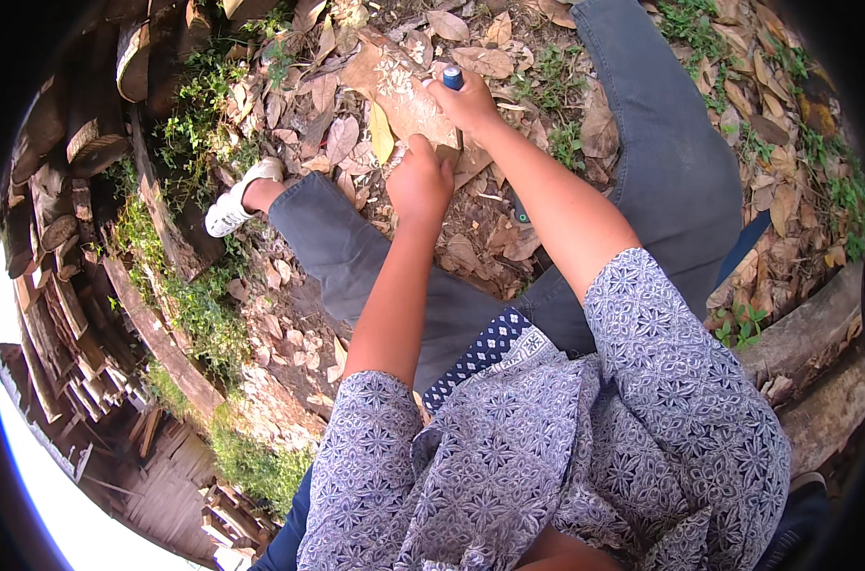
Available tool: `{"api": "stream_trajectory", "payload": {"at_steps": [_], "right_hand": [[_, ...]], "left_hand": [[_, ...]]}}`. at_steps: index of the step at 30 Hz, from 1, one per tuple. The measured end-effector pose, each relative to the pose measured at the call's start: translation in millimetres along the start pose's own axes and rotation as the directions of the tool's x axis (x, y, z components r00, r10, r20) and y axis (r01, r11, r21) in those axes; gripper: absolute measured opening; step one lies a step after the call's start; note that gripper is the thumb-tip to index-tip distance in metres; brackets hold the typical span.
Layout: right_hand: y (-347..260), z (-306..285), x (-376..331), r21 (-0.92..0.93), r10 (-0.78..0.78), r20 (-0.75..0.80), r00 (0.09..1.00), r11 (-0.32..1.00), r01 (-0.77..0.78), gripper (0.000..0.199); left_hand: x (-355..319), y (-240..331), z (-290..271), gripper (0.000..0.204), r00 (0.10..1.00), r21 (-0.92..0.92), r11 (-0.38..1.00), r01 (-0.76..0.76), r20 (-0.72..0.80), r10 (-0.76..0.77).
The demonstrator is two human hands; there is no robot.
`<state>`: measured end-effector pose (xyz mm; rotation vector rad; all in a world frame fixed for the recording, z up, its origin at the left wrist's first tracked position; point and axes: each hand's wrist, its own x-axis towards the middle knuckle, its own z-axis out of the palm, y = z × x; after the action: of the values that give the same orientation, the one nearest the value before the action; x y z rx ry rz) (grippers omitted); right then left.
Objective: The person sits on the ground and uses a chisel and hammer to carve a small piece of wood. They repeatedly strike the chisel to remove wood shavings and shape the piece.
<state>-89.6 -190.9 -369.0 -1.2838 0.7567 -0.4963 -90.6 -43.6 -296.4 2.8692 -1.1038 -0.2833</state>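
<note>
Closed round a blue handle (pixel 452 78), the right hand (pixel 466 103) held firm at the board's right edge; whatever the handle joined was hidden from me. I found the left hand (pixel 421 183) curled into a fist at the near end of the board (pixel 421 116), but could not tell what, if anything, it clamped. I recorded the board as lying over the leaf-strewn ground, beyond both forearms and between the spread legs.

Progress: pale shavings (pixel 393 81) lay scattered over the board's far half, so I judged some cutting done and the work partway along. I could confirm no finished surface; how much remained could not be established from my view.

Containers: I noted none. The shavings lay loose, with nothing gathering them.

Surroundings: a yellow leaf (pixel 381 133) rested against the board's left edge. Left of the board, well apart, stood a white shoe (pixel 242 198), and farther left a stack of wood (pixel 61 314).
</note>
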Motion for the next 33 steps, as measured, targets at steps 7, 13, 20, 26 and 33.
{"api": "stream_trajectory", "payload": {"at_steps": [7, 13, 20, 26, 33], "right_hand": [[-74.8, -97.2, 4.8, -0.165, 0.0, 0.084, 0.996, 0.986, 0.014, 0.033], [-186.1, -192.8, -25.5, -0.146, -0.149, 0.047, 0.988, 0.977, 0.155, 0.04], [-189.2, -208.9, -62.2, 0.287, -0.044, -0.002, 0.999, 0.957, 0.042, 0.047], [-207.3, -199.8, -63.1, 0.179, -0.183, 0.152, 0.971, 0.972, 0.155, 0.032], [-288.1, -167.9, -113.8, 0.271, -0.386, 0.228, 0.894, 0.907, 0.322, 0.033]], "left_hand": [[-5.9, -14.7, -0.8, 0.044, 0.997, -0.155, 0.986, 0.066, 0.056, -0.058], [-15.2, -4.8, -95.2, 0.038, 0.991, -0.392, 0.91, -0.134, -0.046, 0.126], [-19.2, 78.5, -254.6, 0.034, 0.716, 0.064, 0.806, -0.588, -0.423, 0.556], [-35.7, 109.8, -349.9, 0.029, 0.491, 0.408, 0.652, -0.639, -0.435, 0.754], [-27.3, 99.1, -360.0, 0.02, 0.382, 0.465, 0.57, -0.677, -0.439, 0.813]]}}
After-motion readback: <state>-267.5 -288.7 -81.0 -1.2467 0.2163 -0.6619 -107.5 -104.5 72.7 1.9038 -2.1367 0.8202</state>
